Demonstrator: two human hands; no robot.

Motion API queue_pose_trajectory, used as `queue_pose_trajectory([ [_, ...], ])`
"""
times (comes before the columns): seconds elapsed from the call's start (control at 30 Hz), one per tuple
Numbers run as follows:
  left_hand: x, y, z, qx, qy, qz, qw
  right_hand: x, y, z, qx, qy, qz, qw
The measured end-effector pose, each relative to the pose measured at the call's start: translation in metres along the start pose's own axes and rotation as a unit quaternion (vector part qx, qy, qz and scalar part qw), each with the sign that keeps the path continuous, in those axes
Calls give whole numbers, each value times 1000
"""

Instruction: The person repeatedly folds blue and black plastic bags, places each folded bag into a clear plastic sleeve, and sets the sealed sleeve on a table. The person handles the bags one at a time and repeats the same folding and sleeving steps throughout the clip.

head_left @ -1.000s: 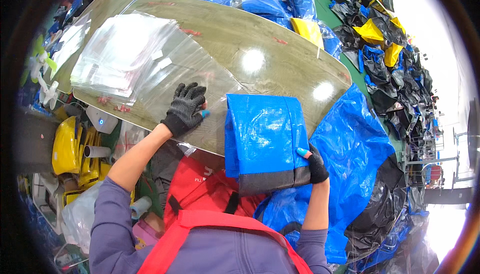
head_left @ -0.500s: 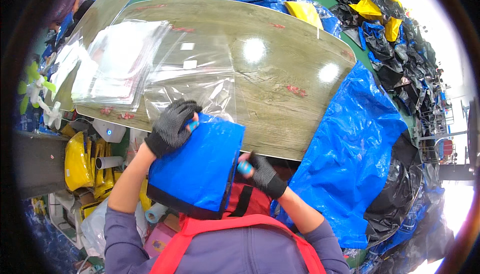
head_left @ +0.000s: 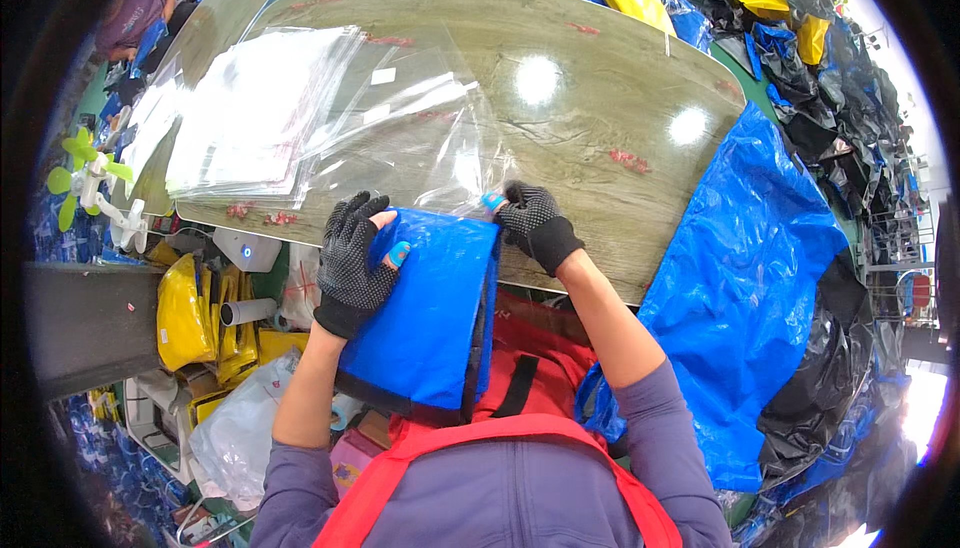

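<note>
My left hand (head_left: 357,263), in a black dotted glove with bare fingertips and blue tape on the thumb, grips the left side of a folded blue sheet-like bag (head_left: 425,298) with a black lower border. The bag hangs over the table's near edge, in front of my body. Its far edge meets the mouth of a clear plastic bag (head_left: 440,173) lying on the table. At the far right corner of the blue bag, my gloved right hand (head_left: 538,226) pinches the clear bag's edge between taped thumb and fingers. The exact grip is partly hidden.
A stack of clear plastic bags (head_left: 255,113) lies on the left of the wood-patterned table (head_left: 590,78). A large blue sheet (head_left: 740,318) drapes over its right end. Yellow pieces (head_left: 187,313) and a small green fan (head_left: 85,178) are at left; a person (head_left: 140,13) sits far left.
My right hand has moved up and away from my body to the blue bag's far corner. The clear bag's near part has lifted and wrinkled. My left hand still holds the blue bag.
</note>
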State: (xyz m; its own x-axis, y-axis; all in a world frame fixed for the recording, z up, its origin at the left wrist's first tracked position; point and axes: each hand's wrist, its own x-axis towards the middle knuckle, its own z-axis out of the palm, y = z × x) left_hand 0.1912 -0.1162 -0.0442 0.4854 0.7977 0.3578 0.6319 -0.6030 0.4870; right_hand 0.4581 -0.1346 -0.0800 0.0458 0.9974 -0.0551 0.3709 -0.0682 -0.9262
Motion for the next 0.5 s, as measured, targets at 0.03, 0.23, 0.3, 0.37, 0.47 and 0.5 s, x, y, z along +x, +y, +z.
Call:
queue_pose_trajectory([
  [0.03,-2,1,-1,30,-11,9,999,-5,-3,-1,91,-29,80,992],
  [0.23,-10,7,4,85,18,-17,996,-43,-22,5,294,-111,286,905],
  [0.3,-10,10,9,90,43,-34,994,-39,-18,8,229,-59,172,956],
  [0.37,-10,14,13,69,57,-66,994,-27,-10,10,214,-21,102,971],
  [0.47,-18,17,13,38,67,-113,991,-16,2,15,129,0,57,990],
  [0.5,-23,16,12,29,69,-126,989,-17,4,15,119,25,28,992],
])
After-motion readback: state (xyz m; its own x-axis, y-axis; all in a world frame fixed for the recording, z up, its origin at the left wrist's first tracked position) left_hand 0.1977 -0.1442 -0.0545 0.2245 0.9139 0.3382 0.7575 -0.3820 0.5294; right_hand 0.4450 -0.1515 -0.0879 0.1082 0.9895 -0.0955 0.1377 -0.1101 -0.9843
